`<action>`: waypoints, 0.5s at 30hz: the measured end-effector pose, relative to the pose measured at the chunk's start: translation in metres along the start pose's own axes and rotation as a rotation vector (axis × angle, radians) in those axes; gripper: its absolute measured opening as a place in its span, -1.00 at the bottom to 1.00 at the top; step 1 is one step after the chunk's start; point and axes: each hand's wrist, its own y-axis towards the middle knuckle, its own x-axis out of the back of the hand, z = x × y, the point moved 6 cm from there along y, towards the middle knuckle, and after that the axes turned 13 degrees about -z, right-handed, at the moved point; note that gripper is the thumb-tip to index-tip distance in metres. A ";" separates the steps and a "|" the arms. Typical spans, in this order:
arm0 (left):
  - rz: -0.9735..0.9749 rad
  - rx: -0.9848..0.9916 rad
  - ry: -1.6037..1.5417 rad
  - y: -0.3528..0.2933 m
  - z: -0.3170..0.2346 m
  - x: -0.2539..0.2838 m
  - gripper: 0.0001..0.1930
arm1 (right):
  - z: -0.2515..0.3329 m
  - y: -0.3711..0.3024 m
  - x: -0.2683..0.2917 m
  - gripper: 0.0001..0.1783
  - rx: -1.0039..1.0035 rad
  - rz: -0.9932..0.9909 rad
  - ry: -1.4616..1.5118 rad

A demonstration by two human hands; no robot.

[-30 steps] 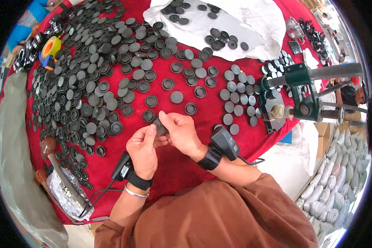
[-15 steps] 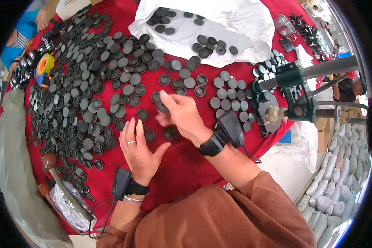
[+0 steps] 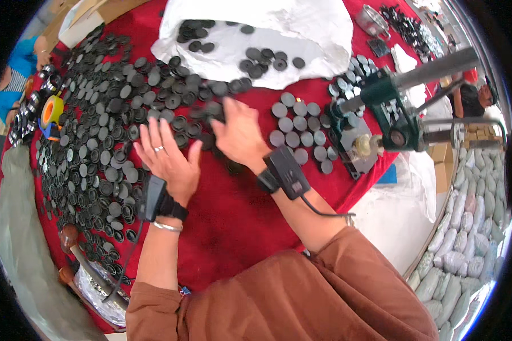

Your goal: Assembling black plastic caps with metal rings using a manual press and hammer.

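A broad heap of round black caps (image 3: 99,165) covers the left half of the red cloth. At the heap's near right edge my left hand (image 3: 169,165) lies with fingers spread, its fingertips over several caps. Just right of it, my right hand (image 3: 239,135) reaches over a few blurred black caps (image 3: 209,113). Its fingers are bent and smeared by motion, so a grip on any cap cannot be made out. Beyond my right hand, several caps (image 3: 292,138) lie in a close group, flat faces up.
A white bag (image 3: 318,34) with loose caps on it lies at the far side. A green metal hand press (image 3: 397,136) stands at right. Yellow tape (image 3: 52,111) and a wooden-headed tool (image 3: 69,234) are at left. Another person's blue sleeve (image 3: 24,54) shows far left.
Both hands have moved forward over the cloth, and my left fingers are spread wider. Loose caps in the middle have shifted left toward the heap. The whole view has shifted slightly.
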 end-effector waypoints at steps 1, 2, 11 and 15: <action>-0.042 -0.092 -0.132 -0.008 -0.019 0.009 -0.19 | 0.001 -0.004 -0.002 -0.42 0.000 -0.057 0.243; 0.037 -0.172 -0.204 -0.020 -0.035 0.012 -0.21 | 0.006 -0.010 0.006 -0.42 0.042 -0.086 0.308; 0.333 -0.361 0.175 -0.015 -0.054 -0.018 -0.55 | -0.046 -0.116 0.157 -0.88 0.080 -0.059 0.202; 0.134 -0.292 0.124 -0.012 -0.060 -0.017 -0.41 | -0.106 -0.139 0.197 -0.89 -0.164 -0.156 0.021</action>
